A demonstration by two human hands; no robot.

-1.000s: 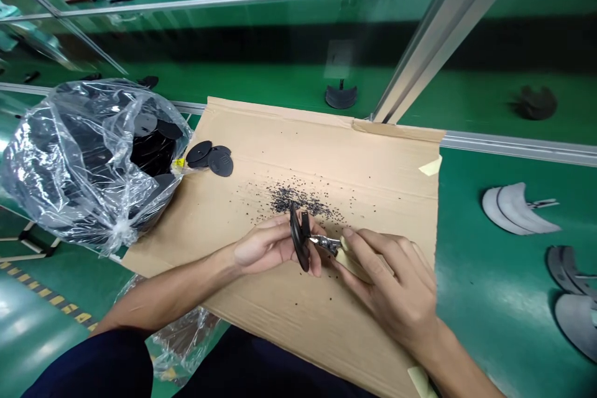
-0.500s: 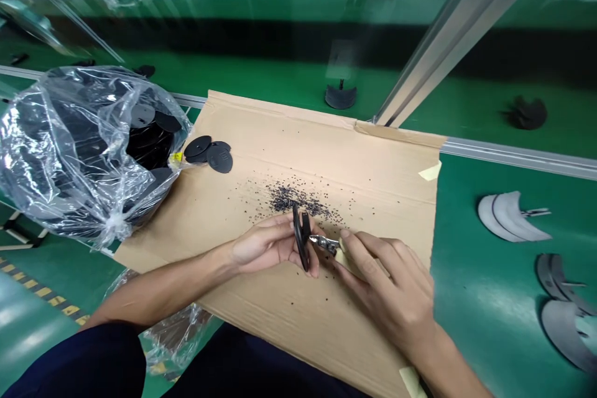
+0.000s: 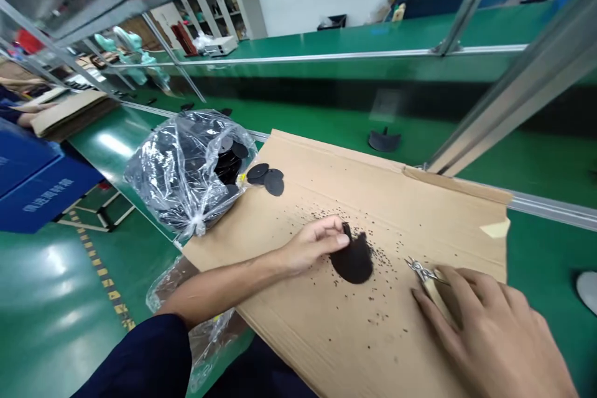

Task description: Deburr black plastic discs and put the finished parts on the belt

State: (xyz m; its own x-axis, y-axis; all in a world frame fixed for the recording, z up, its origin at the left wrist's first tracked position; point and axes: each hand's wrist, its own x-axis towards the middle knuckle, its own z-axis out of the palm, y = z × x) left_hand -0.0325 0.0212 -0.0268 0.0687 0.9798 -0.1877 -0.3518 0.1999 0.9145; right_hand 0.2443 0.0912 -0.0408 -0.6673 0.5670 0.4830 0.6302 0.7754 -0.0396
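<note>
My left hand (image 3: 313,242) pinches the small tab of a black plastic disc (image 3: 353,259), which hangs face-on just above a brown cardboard sheet (image 3: 317,336). To the right, my right hand (image 3: 485,329) grips small metal nippers (image 3: 421,272) with cream handles, their tips pointing left and apart from the disc. Black plastic trimmings (image 3: 373,255) lie scattered on the cardboard around the disc.
A clear plastic bag (image 3: 186,168) full of black discs sits at the cardboard's left corner, with two loose discs (image 3: 265,177) beside it. A black part (image 3: 385,140) stands on the green conveyor behind. An aluminium post (image 3: 508,99) rises at right. Blue bins (image 3: 32,186) stand at far left.
The two hands have parted: the left turned the disc from edge-on to face-on and moved it left, the nippers drew away to the right. The view tilted up and swung left.
</note>
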